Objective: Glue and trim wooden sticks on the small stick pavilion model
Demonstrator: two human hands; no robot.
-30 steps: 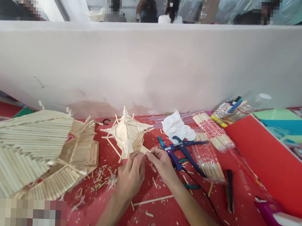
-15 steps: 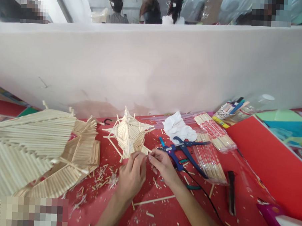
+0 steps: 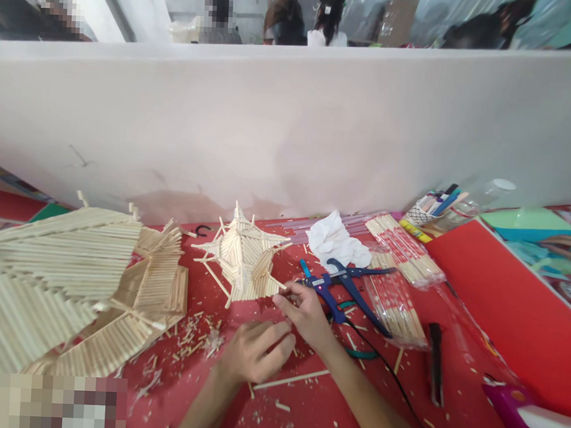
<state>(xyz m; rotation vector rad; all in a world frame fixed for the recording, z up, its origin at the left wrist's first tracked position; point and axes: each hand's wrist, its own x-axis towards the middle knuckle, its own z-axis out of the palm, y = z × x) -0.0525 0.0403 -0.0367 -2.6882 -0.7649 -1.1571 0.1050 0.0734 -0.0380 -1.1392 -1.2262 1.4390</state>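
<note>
A small star-shaped roof model [image 3: 243,253] made of pale wooden sticks stands on the red table, its points spreading outward. My right hand [image 3: 306,314] is at the model's lower right corner, thumb and index finger closed around a stick end there. Nearer to me, just below the model, my left hand [image 3: 259,351] is off it with fingers curled together. Whatever those fingers may hold is hidden. A blue glue gun [image 3: 327,291] and a blue-handled cutter [image 3: 358,293] lie right of my right hand. One loose stick [image 3: 291,379] lies below my hands.
A larger stick building [image 3: 61,248] fills the left side. Packs of chopsticks [image 3: 404,247], crumpled white tissue [image 3: 336,238], a cup of pens [image 3: 425,210] and a red board [image 3: 504,299] lie right. Stick scraps [image 3: 190,336] litter the table. A white partition [image 3: 251,124] stands behind; people sit beyond.
My left hand has come away from the model's corner, down toward me. The right hand remains at that corner. Another person's hand has appeared at the far right.
</note>
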